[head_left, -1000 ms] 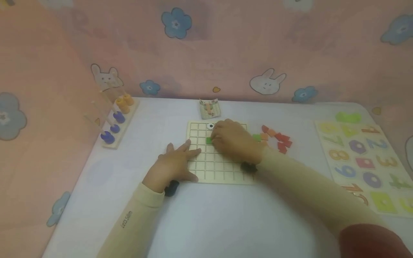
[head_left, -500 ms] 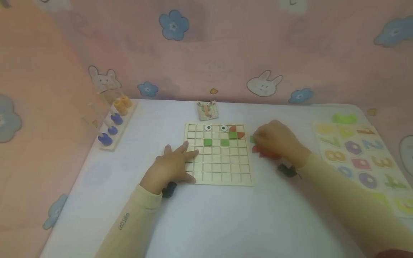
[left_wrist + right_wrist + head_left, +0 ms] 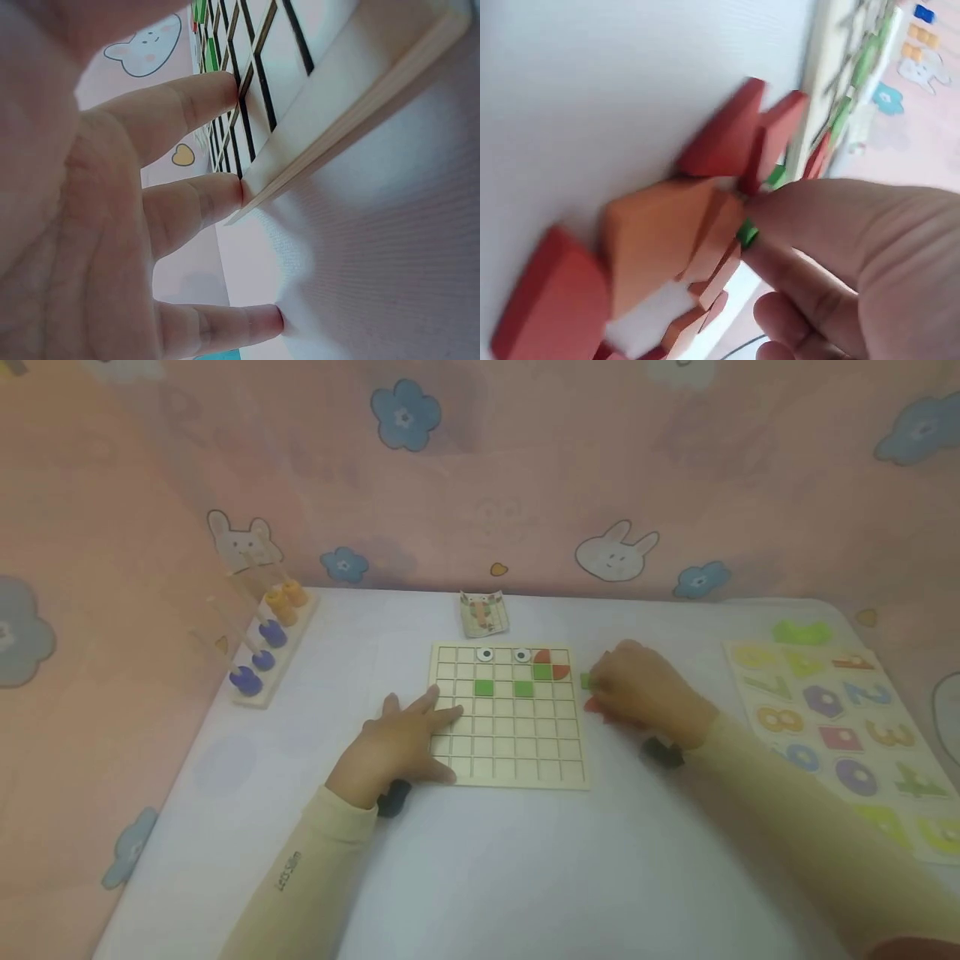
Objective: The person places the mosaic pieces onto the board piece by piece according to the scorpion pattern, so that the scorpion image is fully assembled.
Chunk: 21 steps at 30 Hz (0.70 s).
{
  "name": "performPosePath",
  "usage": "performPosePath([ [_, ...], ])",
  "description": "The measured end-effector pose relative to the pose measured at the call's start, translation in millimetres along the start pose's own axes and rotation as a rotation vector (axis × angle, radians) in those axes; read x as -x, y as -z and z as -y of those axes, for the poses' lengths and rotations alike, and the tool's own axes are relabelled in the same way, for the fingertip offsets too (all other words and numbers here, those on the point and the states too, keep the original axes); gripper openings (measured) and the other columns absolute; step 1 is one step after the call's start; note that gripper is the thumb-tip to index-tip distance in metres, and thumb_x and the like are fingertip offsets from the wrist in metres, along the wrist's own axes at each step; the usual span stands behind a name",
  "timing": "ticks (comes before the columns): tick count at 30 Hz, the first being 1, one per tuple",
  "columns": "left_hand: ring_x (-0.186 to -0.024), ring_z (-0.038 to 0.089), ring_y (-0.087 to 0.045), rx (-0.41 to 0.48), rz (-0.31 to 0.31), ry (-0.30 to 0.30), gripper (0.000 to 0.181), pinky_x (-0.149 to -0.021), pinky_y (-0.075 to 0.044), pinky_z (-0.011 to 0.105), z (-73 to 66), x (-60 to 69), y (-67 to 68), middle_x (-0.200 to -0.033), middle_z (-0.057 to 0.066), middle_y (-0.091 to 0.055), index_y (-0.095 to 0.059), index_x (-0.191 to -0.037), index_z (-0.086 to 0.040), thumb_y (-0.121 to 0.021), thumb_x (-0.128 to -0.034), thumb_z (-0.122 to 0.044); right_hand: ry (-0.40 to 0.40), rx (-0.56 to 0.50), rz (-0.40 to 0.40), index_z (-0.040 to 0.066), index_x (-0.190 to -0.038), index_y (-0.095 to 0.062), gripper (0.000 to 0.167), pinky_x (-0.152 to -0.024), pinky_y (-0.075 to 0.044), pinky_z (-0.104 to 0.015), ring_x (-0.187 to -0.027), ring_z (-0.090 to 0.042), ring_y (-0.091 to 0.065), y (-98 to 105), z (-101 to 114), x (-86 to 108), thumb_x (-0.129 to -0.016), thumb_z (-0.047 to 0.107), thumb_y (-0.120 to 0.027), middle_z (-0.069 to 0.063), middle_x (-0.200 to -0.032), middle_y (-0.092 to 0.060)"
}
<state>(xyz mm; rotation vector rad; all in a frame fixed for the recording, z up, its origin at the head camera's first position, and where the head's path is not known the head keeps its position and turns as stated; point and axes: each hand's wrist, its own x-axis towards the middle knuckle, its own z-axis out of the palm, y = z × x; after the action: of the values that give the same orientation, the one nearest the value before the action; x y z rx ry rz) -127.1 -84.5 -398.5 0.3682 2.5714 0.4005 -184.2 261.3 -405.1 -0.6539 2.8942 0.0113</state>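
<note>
The left hand (image 3: 397, 741) lies with spread fingers on the left edge of the gridded wooden board (image 3: 505, 747); in the left wrist view, fingertips touch the board's edge (image 3: 360, 97) and one the table. Two eye discs, green squares (image 3: 483, 688) and two red quarter pieces (image 3: 542, 657) lie on the grid. Right of the board, the right hand (image 3: 645, 689) is over the loose pieces. In the right wrist view, its thumb and finger pinch a small green piece (image 3: 746, 232) beside orange (image 3: 660, 232) and red pieces (image 3: 731, 135). Another green piece (image 3: 777, 177) lies near the board.
A small picture card (image 3: 483, 614) lies behind the board. At the back left stands a peg stand (image 3: 258, 695) with blue and yellow beads. A number puzzle board (image 3: 817, 793) and a light green piece (image 3: 802, 632) lie at the right.
My right hand has moved right, from over the board to the loose pieces, uncovering the eye disc, green squares and red pieces on the grid. The left hand has stayed on the board's edge.
</note>
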Motion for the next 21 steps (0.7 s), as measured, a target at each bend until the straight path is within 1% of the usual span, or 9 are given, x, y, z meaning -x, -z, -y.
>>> performPosePath([
  [2,-0.154,0.057,-0.010,0.006,0.003,0.004,0.098,-0.109,-0.029,0.080,-0.3,0.4,0.1,-0.177,0.001,-0.016,-0.046,-0.162,-0.038,-0.095,-0.0767,-0.043,0.009,0.022,0.023,0.017,-0.065,-0.060,0.037,-0.073,-0.040,-0.039,-0.074,-0.027,-0.049,0,-2,-2.4,-0.092,0.026,-0.083,-0.003,-0.065,-0.054],
  [4,-0.155,0.057,-0.009,0.010,0.004,0.006,0.098,-0.109,-0.029,0.080,-0.8,0.9,0.3,-0.177,0.001,-0.016,-0.046,-0.162,-0.038,-0.095,-0.0769,-0.043,0.013,0.029,0.038,0.017,-0.064,-0.061,0.036,-0.072,-0.041,-0.039,-0.073,-0.027,-0.049,0,-3,-4.1,-0.092,0.024,-0.083,-0.004,-0.064,-0.054],
  [8,-0.154,0.057,-0.010,0.002,0.006,0.009,0.098,-0.109,-0.029,0.080,-1.8,1.6,1.2,-0.177,0.001,-0.016,-0.045,-0.162,-0.039,-0.095,-0.0771,-0.043,-0.013,-0.009,0.107,0.018,-0.066,-0.063,0.029,-0.071,-0.043,-0.037,-0.073,-0.026,-0.051,3,-7,-6.6,-0.092,0.014,-0.075,-0.004,-0.065,-0.056],
  [10,-0.154,0.057,-0.010,-0.004,0.005,0.008,0.098,-0.108,-0.030,0.080,-2.2,1.8,1.8,-0.177,0.001,-0.016,-0.045,-0.162,-0.039,-0.095,-0.0771,-0.044,-0.041,-0.063,0.165,0.017,-0.066,-0.065,0.027,-0.069,-0.045,-0.037,-0.070,-0.025,-0.054,6,-9,-8.0,-0.093,0.011,-0.070,-0.004,-0.064,-0.057],
  [12,-0.154,0.057,-0.010,-0.003,0.006,0.008,0.098,-0.108,-0.030,0.080,-2.4,2.2,2.2,-0.177,0.001,-0.016,-0.045,-0.162,-0.039,-0.095,-0.0771,-0.043,-0.089,-0.147,0.237,0.015,-0.068,-0.067,0.026,-0.065,-0.046,-0.036,-0.066,-0.024,-0.057,14,-8,-9.1,-0.093,0.010,-0.065,-0.004,-0.065,-0.059],
  [15,-0.154,0.058,-0.010,-0.002,0.005,0.005,0.098,-0.108,-0.030,0.080,-1.8,1.7,1.9,-0.177,0.002,-0.016,-0.046,-0.162,-0.038,-0.095,-0.0770,-0.043,-0.137,-0.283,0.297,0.013,-0.072,-0.070,0.023,-0.057,-0.049,-0.036,-0.057,-0.025,-0.061,27,-3,-11.3,-0.094,0.009,-0.062,-0.005,-0.066,-0.062],
  [17,-0.154,0.058,-0.011,-0.004,0.002,0.003,0.099,-0.108,-0.031,0.080,-1.3,1.3,1.4,-0.177,0.002,-0.017,-0.046,-0.162,-0.038,-0.095,-0.0768,-0.043,-0.174,-0.398,0.312,0.011,-0.081,-0.075,0.020,-0.056,-0.051,-0.037,-0.055,-0.028,-0.063,35,5,-14.7,-0.096,0.010,-0.062,-0.008,-0.070,-0.066],
  [19,-0.153,0.058,-0.012,-0.009,-0.001,0.001,0.099,-0.107,-0.031,0.080,-0.9,0.7,0.6,-0.177,0.002,-0.017,-0.046,-0.162,-0.038,-0.095,-0.0766,-0.043,-0.174,-0.459,0.292,0.010,-0.091,-0.079,0.016,-0.058,-0.055,-0.038,-0.060,-0.029,-0.066,41,17,-20.7,-0.097,0.010,-0.064,-0.008,-0.080,-0.069],
  [21,-0.153,0.058,-0.012,-0.010,-0.001,0.001,0.099,-0.107,-0.031,0.080,-0.9,0.0,-0.4,-0.177,0.002,-0.017,-0.046,-0.162,-0.038,-0.095,-0.0764,-0.044,-0.127,-0.477,0.220,0.010,-0.101,-0.082,0.013,-0.075,-0.058,-0.041,-0.078,-0.028,-0.068,46,30,-29.6,-0.097,0.010,-0.070,-0.008,-0.093,-0.073],
])
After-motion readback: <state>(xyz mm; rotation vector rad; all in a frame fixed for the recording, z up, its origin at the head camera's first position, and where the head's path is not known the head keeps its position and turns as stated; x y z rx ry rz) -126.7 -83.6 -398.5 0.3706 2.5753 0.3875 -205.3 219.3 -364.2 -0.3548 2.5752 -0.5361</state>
